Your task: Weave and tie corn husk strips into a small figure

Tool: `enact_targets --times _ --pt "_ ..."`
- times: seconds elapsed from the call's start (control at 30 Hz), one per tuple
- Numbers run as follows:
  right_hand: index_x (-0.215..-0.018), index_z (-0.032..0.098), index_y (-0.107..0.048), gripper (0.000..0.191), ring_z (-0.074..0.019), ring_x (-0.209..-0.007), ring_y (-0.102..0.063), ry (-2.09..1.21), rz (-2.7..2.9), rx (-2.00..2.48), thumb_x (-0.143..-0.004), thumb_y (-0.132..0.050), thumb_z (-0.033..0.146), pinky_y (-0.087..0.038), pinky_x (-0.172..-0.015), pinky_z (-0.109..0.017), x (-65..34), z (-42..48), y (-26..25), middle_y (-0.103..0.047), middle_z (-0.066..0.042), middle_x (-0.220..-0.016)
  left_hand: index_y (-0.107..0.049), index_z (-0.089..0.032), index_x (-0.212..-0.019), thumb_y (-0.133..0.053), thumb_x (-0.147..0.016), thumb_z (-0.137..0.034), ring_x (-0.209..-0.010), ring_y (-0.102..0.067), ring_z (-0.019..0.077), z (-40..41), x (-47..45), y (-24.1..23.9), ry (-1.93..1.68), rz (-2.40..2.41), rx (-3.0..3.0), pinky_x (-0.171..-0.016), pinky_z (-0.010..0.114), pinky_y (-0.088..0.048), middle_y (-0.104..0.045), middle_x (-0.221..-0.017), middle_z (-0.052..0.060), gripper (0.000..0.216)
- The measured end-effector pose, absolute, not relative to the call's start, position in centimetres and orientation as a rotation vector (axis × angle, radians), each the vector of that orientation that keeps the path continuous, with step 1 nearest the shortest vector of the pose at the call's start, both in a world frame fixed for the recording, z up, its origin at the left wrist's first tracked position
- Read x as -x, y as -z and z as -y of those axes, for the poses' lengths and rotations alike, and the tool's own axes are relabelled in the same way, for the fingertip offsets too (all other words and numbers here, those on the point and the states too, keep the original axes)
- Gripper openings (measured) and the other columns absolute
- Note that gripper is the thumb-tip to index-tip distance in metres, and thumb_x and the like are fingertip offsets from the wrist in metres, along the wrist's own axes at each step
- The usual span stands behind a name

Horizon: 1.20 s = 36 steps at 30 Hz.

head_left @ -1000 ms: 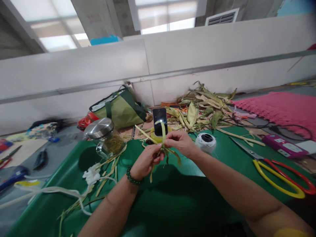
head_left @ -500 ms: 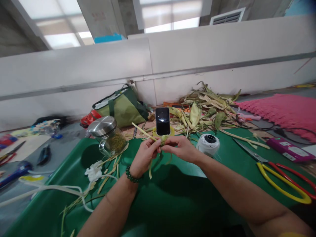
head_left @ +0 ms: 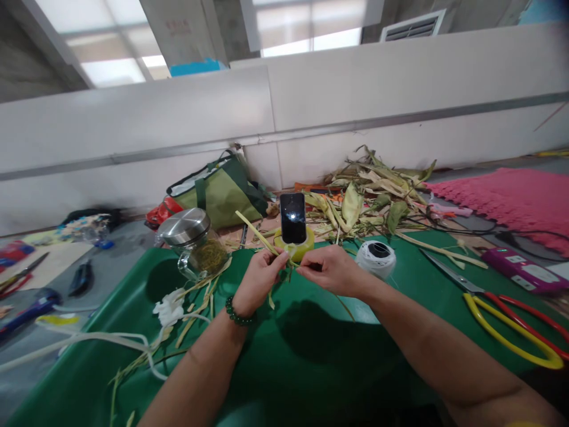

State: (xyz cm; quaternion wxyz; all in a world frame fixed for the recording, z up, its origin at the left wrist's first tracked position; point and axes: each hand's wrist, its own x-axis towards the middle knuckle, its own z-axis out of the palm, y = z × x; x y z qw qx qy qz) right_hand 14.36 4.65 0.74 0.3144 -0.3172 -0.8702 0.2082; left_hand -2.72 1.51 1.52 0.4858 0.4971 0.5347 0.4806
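Both my hands meet over a green mat (head_left: pixel 311 356). My left hand (head_left: pixel 258 280), with a green bead bracelet at the wrist, pinches a small bundle of yellow-green leaf strips (head_left: pixel 284 261). One long strip (head_left: pixel 255 233) sticks up and to the left from it. My right hand (head_left: pixel 331 270) is closed in a pinch on the same bundle from the right. Just behind my hands a black phone (head_left: pixel 292 217) stands upright in a yellow tape roll (head_left: pixel 306 245).
A glass jar with a steel lid (head_left: pixel 191 242) stands to the left, a white thread spool (head_left: pixel 376 258) to the right. Red and yellow scissors (head_left: pixel 511 314) lie far right. A pile of dried leaves (head_left: pixel 373 190), a green bag (head_left: pixel 217 193) and pink cloth (head_left: pixel 511 196) sit behind.
The upright leaf strip in front of the phone has been folded down into the bundle. My hands have drawn slightly apart, still pinching the leaf strips.
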Motion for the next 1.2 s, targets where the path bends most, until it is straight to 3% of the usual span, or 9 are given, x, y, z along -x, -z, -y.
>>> enact_targets --times 0.2,0.33,0.43,0.63,0.83,1.03,1.2 --pt "-0.052 0.016 -0.055 0.027 -0.0070 -0.046 -0.038 -0.537 2.245 0.854 -0.078 -0.058 0.021 -0.023 -0.050 -0.022 -14.2 -4.6 -0.5 -0.046 0.004 -0.046 -0.059 -0.013 -0.068 -0.070 -0.063 -0.053 -0.049 -0.049 0.0082 -1.4 2.7 -1.8 -1.001 -1.216 -1.187 -0.046 0.020 -0.038 -0.054 -0.056 -0.002 0.041" --pt "-0.057 0.016 -0.060 0.023 -0.0079 -0.048 -0.040 -0.494 2.355 0.793 -0.080 -0.057 0.021 -0.024 -0.050 -0.022 -14.5 -4.4 -0.8 -0.052 0.002 -0.050 -0.056 -0.014 -0.059 -0.071 -0.064 -0.048 -0.043 -0.041 0.0061 -1.6 3.2 -1.6 -1.043 -1.263 -1.307 -0.043 0.020 -0.033 -0.048 -0.048 -0.005 0.037" --pt "-0.059 0.016 -0.062 0.024 -0.0081 -0.049 -0.040 -0.519 2.386 0.789 -0.081 -0.057 0.023 -0.024 -0.050 -0.023 -14.9 -4.6 -1.2 -0.053 0.002 -0.050 -0.061 -0.013 -0.064 -0.073 -0.064 -0.044 -0.040 -0.036 0.0048 -1.7 3.8 -1.9 -1.033 -1.295 -1.356 -0.041 0.019 -0.027 -0.044 -0.045 -0.007 0.033" --pt "-0.061 0.015 -0.062 0.039 -0.0089 -0.053 -0.042 -0.882 2.165 0.932 -0.084 -0.053 0.044 -0.027 -0.051 -0.023 -14.5 -6.3 -0.7 -0.051 0.002 -0.055 -0.066 -0.012 -0.086 -0.067 -0.070 -0.051 -0.051 -0.057 0.0101 -1.3 3.7 -2.3 -0.833 -1.213 -1.277 -0.047 0.020 -0.042 -0.063 -0.061 0.001 0.042" --pt "-0.063 0.016 -0.057 0.033 -0.0084 -0.051 -0.045 -1.490 1.585 0.735 -0.066 -0.070 0.046 -0.035 -0.052 -0.023 -12.6 -6.1 0.5 -0.053 0.004 -0.053 -0.064 -0.011 -0.080 -0.068 -0.071 -0.045 -0.041 -0.052 0.0073 -0.9 2.6 -1.8 -0.789 -1.176 -1.237 -0.041 0.018 -0.037 -0.060 -0.054 0.000 0.035" --pt "-0.058 0.017 -0.055 0.031 -0.0074 -0.048 -0.045 -1.440 1.348 0.729 -0.064 -0.074 0.041 -0.036 -0.052 -0.024 -12.4 -5.5 0.5 -0.053 0.005 -0.052 -0.062 -0.011 -0.077 -0.068 -0.071 -0.046 -0.041 -0.053 0.0076 -0.8 2.7 -1.5 -0.802 -1.093 -1.242 -0.041 0.018 -0.036 -0.060 -0.055 0.000 0.036" --pt "-0.060 0.016 -0.056 0.038 -0.0078 -0.051 -0.046 -1.450 1.488 0.779 -0.066 -0.071 0.050 -0.036 -0.053 -0.024 -12.8 -6.5 0.6 -0.053 0.004 -0.054 -0.057 -0.014 -0.083 -0.061 -0.074 -0.056 -0.041 -0.053 0.0077 -1.1 2.8 -1.2 -0.799 -1.086 -1.095 -0.043 0.018 -0.039 -0.058 -0.055 -0.001 0.044"
